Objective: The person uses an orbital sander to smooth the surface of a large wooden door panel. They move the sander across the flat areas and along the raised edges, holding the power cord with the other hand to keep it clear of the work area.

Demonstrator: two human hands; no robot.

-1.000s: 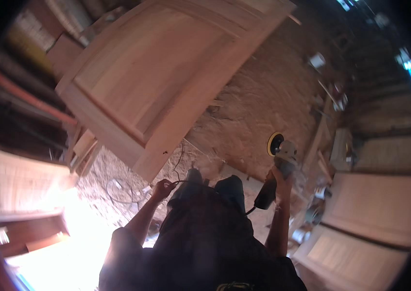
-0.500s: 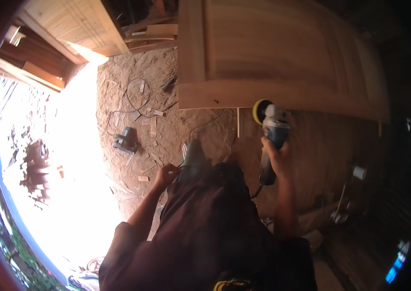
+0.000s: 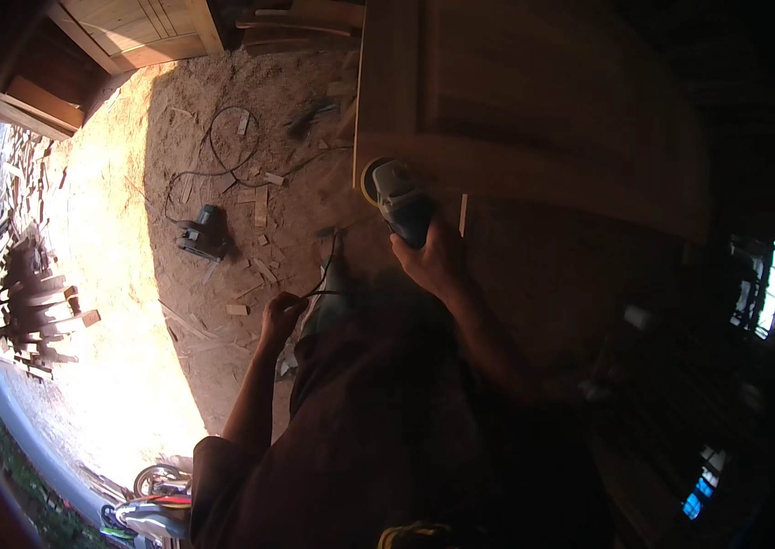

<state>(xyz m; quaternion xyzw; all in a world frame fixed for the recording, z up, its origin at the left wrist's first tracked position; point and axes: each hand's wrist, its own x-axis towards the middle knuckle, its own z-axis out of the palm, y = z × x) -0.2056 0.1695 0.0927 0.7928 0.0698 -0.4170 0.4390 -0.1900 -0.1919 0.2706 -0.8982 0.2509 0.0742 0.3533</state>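
My right hand (image 3: 431,263) is wrapped round the body of an angle grinder (image 3: 406,203) with a yellow-rimmed round pad (image 3: 371,182). The pad is at the near left corner of a panelled wooden door (image 3: 534,169), which lies raised above the ground; whether it touches the wood I cannot tell. Lower and to the left, my left hand (image 3: 283,317) is closed on a dark power cord (image 3: 326,267) that runs up in a loop and off to the right. Deep shadow hides much of the door and my right forearm.
A circular saw (image 3: 201,234) rests on the dirt floor at the left, its cable (image 3: 211,146) looped behind it. Wood offcuts (image 3: 237,309) are scattered round it. Another panelled door (image 3: 145,32) stands at the far left. A woodpile (image 3: 35,302) and a motorcycle (image 3: 154,512) are outside in sunlight.
The grinder in my right hand has moved left along the door's near edge to its corner. My left hand still grips the cord, which now loops higher. The view has shifted and darkened.
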